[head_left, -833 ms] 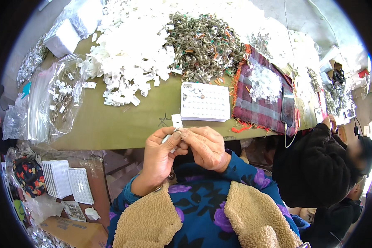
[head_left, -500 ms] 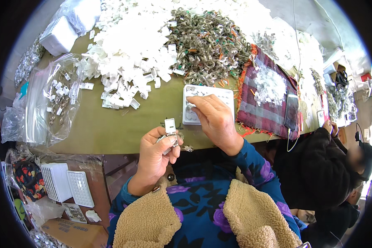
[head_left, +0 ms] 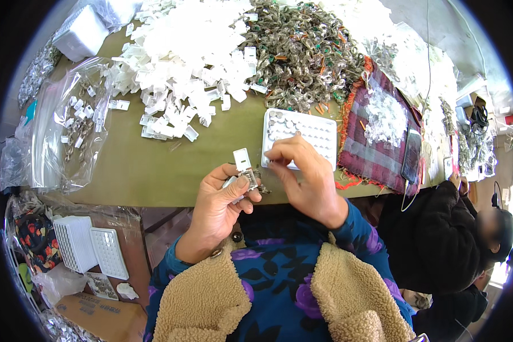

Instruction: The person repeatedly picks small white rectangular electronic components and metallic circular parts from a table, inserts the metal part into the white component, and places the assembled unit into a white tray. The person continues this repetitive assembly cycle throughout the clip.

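My left hand (head_left: 225, 196) is closed on a small white plastic case (head_left: 242, 161) whose lid stands up, above the table's near edge. Clear, greyish looped pieces (head_left: 262, 181) hang by its fingers. Just to the right, my right hand (head_left: 310, 182) is held over the near left corner of a white tray (head_left: 332, 162), thumb and forefinger pinched. Whatever sits between those fingertips is too small to make out. Small round silvery pieces (head_left: 278, 125) lie in the tray's pockets, partly covered by my right hand.
White plastic cases (head_left: 176, 85) are heaped at the back, beside a pile of grey looped cords (head_left: 302, 51). A plaid cloth (head_left: 353, 142) carries clear parts and a phone (head_left: 411, 157). At left lies a clear bag (head_left: 68, 131); a person (head_left: 439, 228) sits at right.
My right hand has drawn back from inside the tray toward its near left corner, closer to my left hand. The view has shifted slightly; the left hand still holds the white case.
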`<action>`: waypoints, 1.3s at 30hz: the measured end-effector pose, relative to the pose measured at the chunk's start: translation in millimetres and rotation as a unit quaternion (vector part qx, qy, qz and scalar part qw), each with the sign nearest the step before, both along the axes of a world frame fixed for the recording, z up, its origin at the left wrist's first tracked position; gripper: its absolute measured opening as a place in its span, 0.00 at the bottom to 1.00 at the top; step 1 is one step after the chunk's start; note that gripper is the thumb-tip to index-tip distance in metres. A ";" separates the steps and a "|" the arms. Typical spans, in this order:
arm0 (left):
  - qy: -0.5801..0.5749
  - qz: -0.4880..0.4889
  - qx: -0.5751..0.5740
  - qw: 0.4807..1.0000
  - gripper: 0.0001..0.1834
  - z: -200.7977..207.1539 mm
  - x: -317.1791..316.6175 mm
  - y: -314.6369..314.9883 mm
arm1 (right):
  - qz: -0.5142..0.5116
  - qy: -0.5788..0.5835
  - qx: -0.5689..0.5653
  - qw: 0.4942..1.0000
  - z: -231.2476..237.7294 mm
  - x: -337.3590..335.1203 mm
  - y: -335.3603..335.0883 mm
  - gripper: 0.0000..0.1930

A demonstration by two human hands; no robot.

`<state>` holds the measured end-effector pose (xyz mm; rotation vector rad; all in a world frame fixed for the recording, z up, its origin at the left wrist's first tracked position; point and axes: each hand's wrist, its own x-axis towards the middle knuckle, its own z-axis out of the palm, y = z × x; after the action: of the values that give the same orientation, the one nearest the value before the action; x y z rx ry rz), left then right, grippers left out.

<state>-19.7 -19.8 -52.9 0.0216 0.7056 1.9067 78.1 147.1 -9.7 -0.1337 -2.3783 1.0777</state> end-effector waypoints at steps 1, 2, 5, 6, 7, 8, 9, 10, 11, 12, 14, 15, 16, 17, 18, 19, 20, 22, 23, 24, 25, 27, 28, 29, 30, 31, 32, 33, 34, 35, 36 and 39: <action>-0.002 0.000 -0.005 1.000 0.10 0.1 1.6 -0.2 | -0.002 0.012 -0.014 1.000 1.0 3.4 -9.3 0.13; -0.002 0.000 -0.001 1.000 0.10 0.5 3.3 -0.1 | -0.004 0.013 -0.032 0.999 0.9 5.7 -17.4 0.13; 0.033 -0.004 -0.021 0.999 0.10 3.5 9.8 -0.5 | -0.025 0.055 0.006 0.998 -3.9 5.0 -34.6 0.13; 0.049 -0.004 -0.034 0.998 0.10 4.6 12.3 -1.5 | -0.037 0.063 0.008 0.997 -4.5 5.1 -38.1 0.13; 0.051 -0.003 -0.036 0.998 0.09 5.6 14.3 -2.8 | -0.035 0.073 0.021 0.997 -3.9 6.0 -40.9 0.13; 0.054 -0.002 -0.038 0.998 0.09 6.5 16.4 -4.5 | -0.012 0.065 0.017 0.998 -2.2 7.2 -40.7 0.13; 0.057 -0.003 -0.041 0.998 0.09 7.1 18.7 -6.7 | 0.011 0.059 0.014 0.998 0.1 7.8 -37.9 0.13; 0.041 -0.005 -0.035 0.999 0.08 7.4 21.3 -8.8 | 0.036 0.060 0.010 0.997 3.1 8.6 -34.4 0.13; 0.025 -0.007 -0.029 0.999 0.08 7.0 24.6 -10.3 | 0.087 0.015 -0.041 0.995 7.4 12.1 -28.2 0.13; 0.006 -0.011 -0.012 1.000 0.07 6.1 28.0 -11.4 | 0.122 -0.034 -0.052 0.991 11.6 16.2 -21.3 0.14; 0.008 -0.006 -0.018 1.000 0.07 3.5 35.4 -11.6 | 0.169 -0.076 -0.069 0.980 14.6 19.3 -11.2 0.15; 0.007 -0.004 -0.016 1.000 0.07 2.3 38.7 -11.5 | 0.142 -0.083 -0.059 0.985 13.7 21.6 -12.1 0.16; 0.020 0.002 -0.008 1.000 0.07 1.6 40.3 -11.6 | 0.126 -0.042 0.020 0.991 11.8 24.2 -15.2 0.17; 0.032 0.010 0.001 0.999 0.07 1.5 40.6 -11.9 | 0.110 0.005 0.100 0.989 8.6 26.3 -20.7 0.18; 0.042 0.021 0.014 0.999 0.07 2.0 40.1 -12.3 | 0.099 0.040 0.177 0.978 5.0 28.7 -27.9 0.20; 0.056 0.020 0.033 0.998 0.07 3.2 39.8 -13.1 | 0.067 0.108 0.205 0.970 0.4 28.9 -36.3 0.25; 0.051 0.038 -0.005 0.998 0.08 4.9 38.5 -13.5 | 0.065 0.128 0.181 0.973 -2.1 31.9 -40.7 0.28; 0.045 0.072 -0.050 0.995 0.09 9.4 32.3 -11.8 | 0.014 0.157 0.204 0.966 -6.4 32.5 -52.0 0.28; 0.045 0.053 -0.047 0.996 0.10 13.1 29.6 -13.9 | 0.021 0.135 0.148 0.980 -5.2 38.3 -53.2 0.23; 0.066 0.030 -0.035 0.997 0.09 15.6 30.6 -13.6 | 0.011 0.118 0.060 0.991 -3.4 42.9 -51.3 0.21; 0.081 0.014 -0.039 0.996 0.09 18.5 32.7 -14.8 | 0.002 0.100 -0.029 0.995 -0.1 48.7 -48.7 0.19; 0.104 -0.016 -0.049 0.993 0.08 23.0 35.9 -16.1 | -0.016 0.120 -0.204 0.971 4.8 53.1 -45.1 0.14; 0.114 -0.020 -0.044 0.992 0.08 24.1 37.1 -15.3 | -0.069 0.104 -0.168 0.978 5.2 49.6 -43.1 0.09; 0.123 -0.025 -0.039 0.991 0.08 24.4 38.2 -14.3 | -0.070 0.046 -0.210 0.974 7.0 50.6 -41.5 0.08; 0.131 -0.028 -0.031 0.990 0.08 24.3 39.0 -13.3 | -0.068 -0.012 -0.252 0.965 7.2 48.7 -40.6 0.07; 0.137 -0.034 -0.046 0.989 0.07 23.5 40.1 -12.5 | -0.059 -0.060 -0.300 0.950 6.9 46.5 -40.3 0.08; 0.147 -0.050 -0.059 0.986 0.07 22.4 41.2 -12.1 | -0.049 -0.108 -0.346 0.931 6.4 44.7 -40.0 0.08; 0.155 -0.061 -0.068 0.984 0.07 21.0 42.0 -11.6 | -0.034 -0.149 -0.389 0.908 5.3 42.5 -39.8 0.09; 0.163 -0.073 -0.077 0.981 0.07 19.4 42.8 -11.1 | -0.042 -0.150 -0.383 0.911 4.7 41.6 -39.0 0.09; 0.172 -0.080 -0.070 0.979 0.08 17.9 43.0 -10.8 | -0.048 -0.144 -0.375 0.915 3.9 40.6 -37.5 0.10; 0.127 -0.097 -0.056 0.986 0.09 16.6 41.5 -10.9 | -0.055 -0.137 -0.366 0.919 3.8 41.2 -35.2 0.10; 0.008 -0.140 0.011 0.990 0.14 13.2 38.6 -9.3 | 0.012 0.002 -0.173 0.985 4.3 43.3 -24.3 0.07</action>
<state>18.9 -29.1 -39.8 0.1425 0.6565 1.6470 121.4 122.8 -5.4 -0.2240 -2.1736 1.4923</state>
